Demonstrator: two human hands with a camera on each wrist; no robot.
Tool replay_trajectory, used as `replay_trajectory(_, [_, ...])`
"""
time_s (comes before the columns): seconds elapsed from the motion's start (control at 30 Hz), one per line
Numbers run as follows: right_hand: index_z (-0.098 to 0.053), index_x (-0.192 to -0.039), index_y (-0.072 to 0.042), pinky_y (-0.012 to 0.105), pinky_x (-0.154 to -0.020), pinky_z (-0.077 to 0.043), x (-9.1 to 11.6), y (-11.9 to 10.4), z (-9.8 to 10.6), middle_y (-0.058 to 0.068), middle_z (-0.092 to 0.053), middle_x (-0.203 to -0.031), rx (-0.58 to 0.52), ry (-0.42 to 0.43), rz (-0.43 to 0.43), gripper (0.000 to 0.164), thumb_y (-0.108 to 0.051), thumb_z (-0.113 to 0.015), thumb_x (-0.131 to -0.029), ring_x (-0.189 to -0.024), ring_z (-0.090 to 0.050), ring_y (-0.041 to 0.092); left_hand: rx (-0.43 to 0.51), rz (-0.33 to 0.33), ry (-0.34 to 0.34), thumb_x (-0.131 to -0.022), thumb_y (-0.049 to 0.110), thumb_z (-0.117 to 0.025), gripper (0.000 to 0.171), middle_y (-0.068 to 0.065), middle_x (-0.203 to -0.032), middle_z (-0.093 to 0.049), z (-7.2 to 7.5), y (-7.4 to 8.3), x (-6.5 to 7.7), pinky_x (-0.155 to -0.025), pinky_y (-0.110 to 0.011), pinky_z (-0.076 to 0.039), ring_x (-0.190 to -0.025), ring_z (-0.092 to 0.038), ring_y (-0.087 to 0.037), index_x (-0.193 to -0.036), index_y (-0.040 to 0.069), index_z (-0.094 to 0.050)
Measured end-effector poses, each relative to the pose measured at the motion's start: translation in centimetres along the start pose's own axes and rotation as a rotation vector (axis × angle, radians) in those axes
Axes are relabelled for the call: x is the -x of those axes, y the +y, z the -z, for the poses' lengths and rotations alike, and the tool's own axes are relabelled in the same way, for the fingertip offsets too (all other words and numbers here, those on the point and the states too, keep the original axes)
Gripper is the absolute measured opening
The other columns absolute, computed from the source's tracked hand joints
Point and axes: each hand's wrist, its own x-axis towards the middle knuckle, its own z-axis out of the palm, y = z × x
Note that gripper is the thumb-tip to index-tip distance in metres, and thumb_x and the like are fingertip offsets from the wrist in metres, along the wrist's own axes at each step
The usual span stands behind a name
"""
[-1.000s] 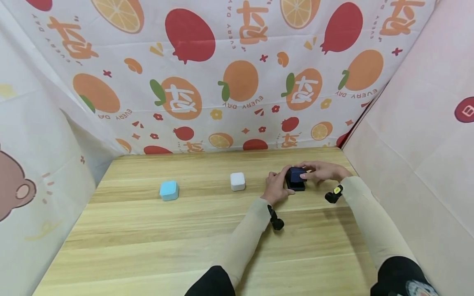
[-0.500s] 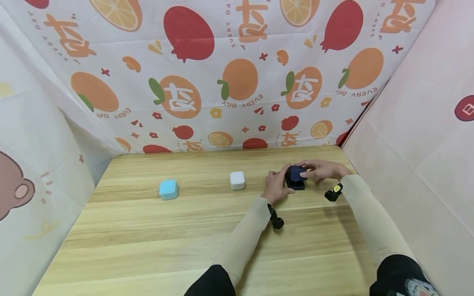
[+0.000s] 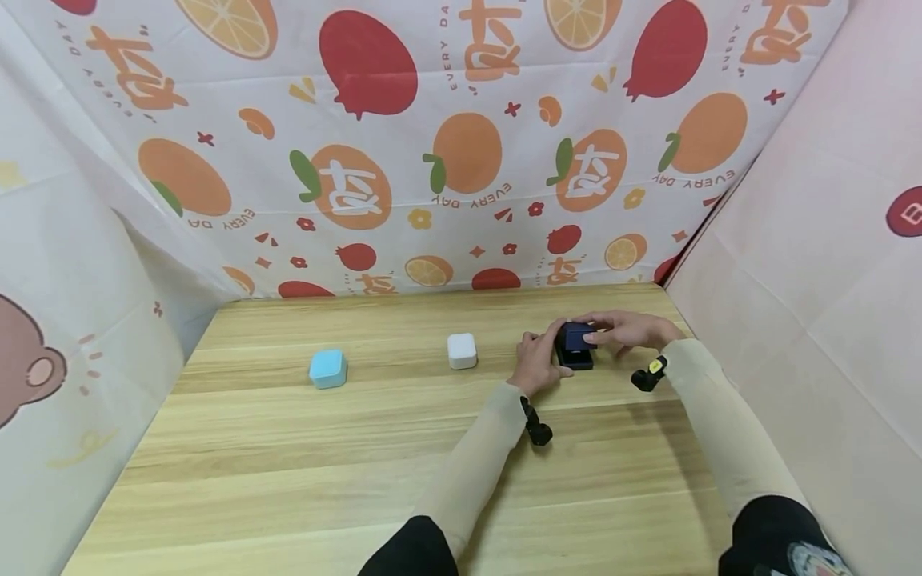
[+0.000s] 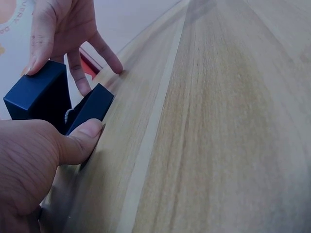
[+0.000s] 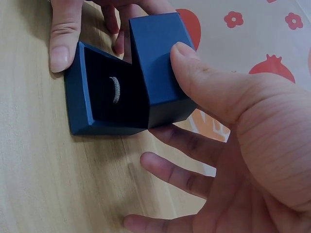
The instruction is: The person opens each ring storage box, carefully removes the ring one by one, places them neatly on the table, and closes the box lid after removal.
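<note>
While the left hand (image 3: 536,364) grips the base (image 5: 78,104) and the right hand (image 3: 628,332) pinches the lid (image 5: 160,58), we find the ring box (image 3: 577,339) ajar at two o'clock on the table (image 3: 324,472): probably light, stiff, best held by its sides.

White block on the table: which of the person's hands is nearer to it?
Left. The left hand is right of the white block, holding the dark blue box's base; the right hand is farther right, holding its lid.
</note>
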Motion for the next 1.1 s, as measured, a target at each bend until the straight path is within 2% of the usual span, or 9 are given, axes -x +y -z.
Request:
replay_trajectory(0.3, [-0.03, -0.161, -0.028, 0.058, -0.099, -0.052, -0.25, -0.04, -0.15, 0.022, -0.023, -0.167, -0.026, -0.011, -0.011, 0.073, -0.05, -0.061, -0.099, -0.147, -0.035, 0.047, -0.015, 0.001, 0.005, -0.081, 0.03, -0.087, 0.098, -0.006, -0.147, -0.06, -0.08, -0.18, 0.07, -0.11, -0.051, -0.035, -0.124, -0.046, -0.035, -0.159, 0.024, -0.029])
replay_trajectory(0.6, [-0.028, -0.161, -0.028, 0.055, -0.097, -0.053, -0.28, -0.09, -0.22, 0.021, -0.028, -0.166, -0.026, -0.006, -0.008, 0.071, -0.049, -0.058, -0.1, -0.148, -0.034, 0.046, -0.034, 0.006, 0.002, -0.081, 0.031, -0.087, 0.098, -0.007, -0.147, -0.061, -0.07, -0.2, -0.02, -0.107, -0.049, -0.037, -0.125, -0.047, -0.036, -0.16, 0.025, -0.029])
replay_trajectory(1.1, [-0.03, -0.161, -0.028, 0.057, -0.095, -0.054, -0.67, -0.07, 0.25, 0.022, -0.03, -0.165, -0.034, -0.031, -0.009, 0.07, -0.049, -0.058, -0.101, -0.149, -0.032, 0.049, -0.046, 0.013, -0.004, -0.081, 0.031, -0.087, 0.1, -0.007, -0.148, -0.06, 0.1, -0.28, -0.18, -0.105, -0.048, -0.038, -0.126, -0.048, -0.035, -0.161, 0.026, -0.027])
